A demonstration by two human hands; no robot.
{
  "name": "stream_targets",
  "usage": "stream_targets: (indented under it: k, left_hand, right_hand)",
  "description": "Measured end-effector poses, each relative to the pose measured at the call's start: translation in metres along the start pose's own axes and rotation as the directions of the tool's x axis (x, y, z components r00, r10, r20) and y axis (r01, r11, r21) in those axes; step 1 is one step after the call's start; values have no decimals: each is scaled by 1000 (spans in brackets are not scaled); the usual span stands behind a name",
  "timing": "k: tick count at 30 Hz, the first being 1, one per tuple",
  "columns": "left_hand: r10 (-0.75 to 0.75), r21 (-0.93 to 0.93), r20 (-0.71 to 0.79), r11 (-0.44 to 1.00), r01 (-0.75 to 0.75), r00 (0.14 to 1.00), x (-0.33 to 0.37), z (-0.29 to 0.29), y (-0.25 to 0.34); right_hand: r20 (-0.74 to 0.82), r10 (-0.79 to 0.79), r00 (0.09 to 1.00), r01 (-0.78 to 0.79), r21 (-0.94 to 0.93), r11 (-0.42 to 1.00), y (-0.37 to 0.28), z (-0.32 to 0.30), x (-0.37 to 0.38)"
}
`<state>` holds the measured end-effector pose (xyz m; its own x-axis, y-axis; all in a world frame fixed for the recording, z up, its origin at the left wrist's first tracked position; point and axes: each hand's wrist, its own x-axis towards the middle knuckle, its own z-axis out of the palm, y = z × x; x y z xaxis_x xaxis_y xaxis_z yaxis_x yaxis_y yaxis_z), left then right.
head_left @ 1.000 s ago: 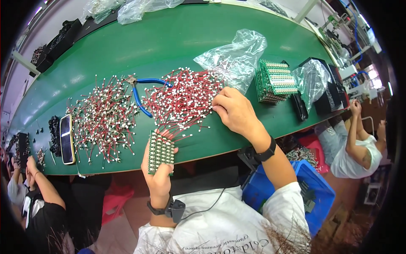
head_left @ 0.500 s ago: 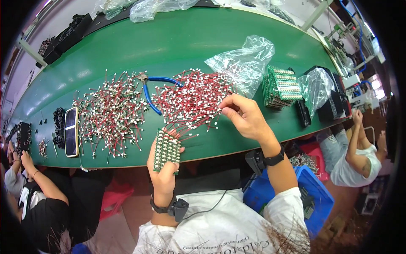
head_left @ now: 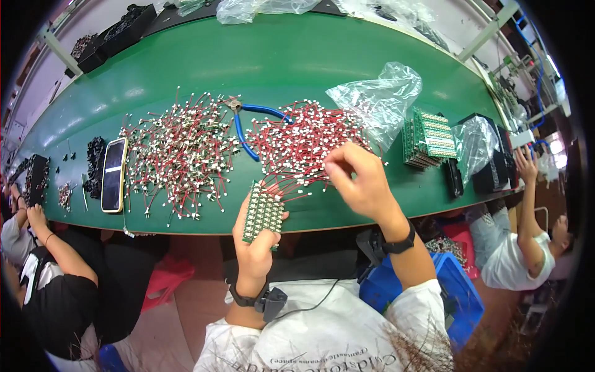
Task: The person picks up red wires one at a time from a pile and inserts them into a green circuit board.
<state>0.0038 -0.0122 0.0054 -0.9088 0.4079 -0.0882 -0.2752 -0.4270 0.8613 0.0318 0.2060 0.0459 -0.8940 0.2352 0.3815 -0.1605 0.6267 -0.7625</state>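
Note:
In my left hand (head_left: 253, 255) is a green circuit board panel (head_left: 263, 214) with rows of small white parts, gripped by its sides with the thumb across its near end. Several red wires with white plugs extend from its far edge; whether they are attached there is too small to tell. My right hand (head_left: 361, 183) hovers at the near right side of a heap of red wires with white connectors (head_left: 310, 137), thumb and forefinger pinched together. Anything between those fingertips is too small to make out. Blue-handled pliers (head_left: 240, 127) lie between this heap and another wire heap (head_left: 183, 155).
Right of the heaps are a clear plastic bag (head_left: 381, 99), stacked green boards (head_left: 427, 139) and a black box (head_left: 486, 149). A phone (head_left: 113, 175) lies left, beside black parts (head_left: 95, 166). Below the table edge stands a blue bin (head_left: 458, 297). Co-workers sit at both sides.
My view has shifted, so the table's things appear farther right. Relative to the wire heap, my right hand has moved slightly left and nearer. My left hand still holds the circuit board panel.

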Motion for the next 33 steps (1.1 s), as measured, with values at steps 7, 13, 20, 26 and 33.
stream_targets:
  k: [7,13,20,26,33]
  left_hand:
    - [-34,19,49,999,33,998,1,2,2]
    - [36,-69,59,997,-31,998,6,4,-5]
    - [-69,-147,15,987,71,997,-5,6,-4]
    - [-84,-149,76,984,95,994,-4,10,3]
    - [-55,-74,57,995,60,997,-4,17,1]
  right_hand:
    - [9,-230,973,230,12,973,-47,36,-24]
    - [-97,-375,922,348,-220,911,-55,50,-34]
    - [-89,-206,975,194,-119,974,-32,68,-30]
    - [-75,-184,980,178,-86,980,-34,63,-32]
    - [-80,-189,979,180,-112,977,-33,59,-34]
